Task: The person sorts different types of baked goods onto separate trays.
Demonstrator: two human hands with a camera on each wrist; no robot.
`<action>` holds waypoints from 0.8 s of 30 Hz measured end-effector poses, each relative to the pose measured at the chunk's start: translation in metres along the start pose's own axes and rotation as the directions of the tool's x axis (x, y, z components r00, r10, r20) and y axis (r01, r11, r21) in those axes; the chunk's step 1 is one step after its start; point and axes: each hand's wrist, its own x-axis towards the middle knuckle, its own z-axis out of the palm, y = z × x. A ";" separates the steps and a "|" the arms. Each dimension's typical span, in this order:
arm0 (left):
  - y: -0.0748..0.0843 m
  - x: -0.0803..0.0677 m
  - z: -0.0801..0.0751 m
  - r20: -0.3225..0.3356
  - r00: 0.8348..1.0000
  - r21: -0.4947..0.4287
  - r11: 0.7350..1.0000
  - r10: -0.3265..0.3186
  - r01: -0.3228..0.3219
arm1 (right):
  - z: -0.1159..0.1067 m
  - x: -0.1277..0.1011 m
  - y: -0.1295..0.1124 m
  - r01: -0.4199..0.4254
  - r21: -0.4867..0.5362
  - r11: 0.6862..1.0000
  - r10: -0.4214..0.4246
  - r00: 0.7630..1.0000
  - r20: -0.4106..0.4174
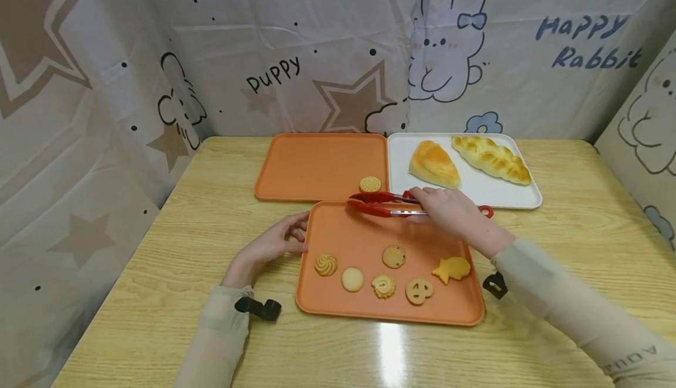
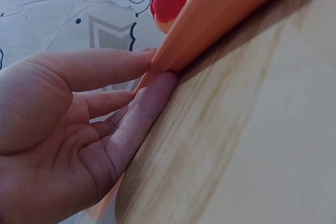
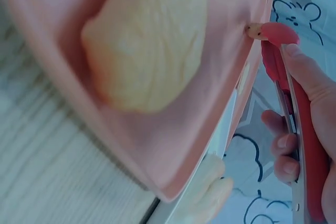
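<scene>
My right hand (image 1: 440,205) grips a pair of red-tipped tongs (image 1: 380,211) over the far edge of the near orange tray (image 1: 338,229). In the right wrist view a speckled cookie (image 3: 254,30) shows at the tongs' tips. My left hand (image 1: 271,241) rests its fingertips against the left side of that tray, thumb and fingers spread along the edge. On the near tray lie a swirl cookie (image 1: 325,265), a plain round cookie (image 1: 352,279), a chip cookie (image 1: 394,256), a frilled cookie (image 1: 383,286), a pretzel-shaped cookie (image 1: 419,291) and a fish-shaped cookie (image 1: 452,269).
Behind stands a second orange tray (image 1: 317,165) with a round cookie (image 1: 369,184) at its near right corner. Beside it, a white tray (image 1: 401,185) bears a bread bun (image 1: 435,165) and a braided loaf (image 1: 491,159). A printed curtain (image 1: 348,41) hangs behind the wooden table (image 1: 174,241).
</scene>
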 end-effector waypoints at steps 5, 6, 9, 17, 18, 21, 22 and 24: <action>0.001 -0.001 0.000 -0.002 1.000 -0.006 1.000 -0.004 0.004 | -0.003 0.002 0.008 -0.046 0.070 0.996 0.042 0.998 0.054; 0.001 -0.001 0.000 -0.002 1.000 -0.009 1.000 -0.005 0.005 | -0.003 0.003 0.009 -0.059 0.086 0.995 0.053 0.996 0.069; 0.000 -0.001 0.000 -0.001 1.000 -0.020 1.000 -0.005 0.005 | -0.004 0.005 0.011 -0.098 0.133 0.986 0.087 0.992 0.091; 0.001 -0.002 -0.002 0.008 1.000 -0.029 1.000 0.001 -0.001 | -0.006 0.015 0.017 -0.141 0.165 0.976 0.127 0.988 0.090; 0.001 -0.002 -0.002 0.007 1.000 -0.028 1.000 0.002 -0.002 | -0.005 0.017 0.017 -0.143 0.166 0.976 0.129 0.988 0.088; 0.001 -0.002 -0.002 0.006 1.000 -0.027 1.000 0.006 -0.006 | -0.001 0.024 0.017 -0.148 0.169 0.974 0.134 0.987 0.089; 0.001 -0.002 -0.002 0.007 1.000 -0.028 1.000 0.007 -0.007 | 0.000 0.026 0.017 -0.151 0.170 0.974 0.136 0.986 0.091; 0.001 -0.002 -0.001 0.006 1.000 -0.031 1.000 0.005 -0.005 | 0.004 0.030 0.016 -0.153 0.170 0.973 0.138 0.986 0.094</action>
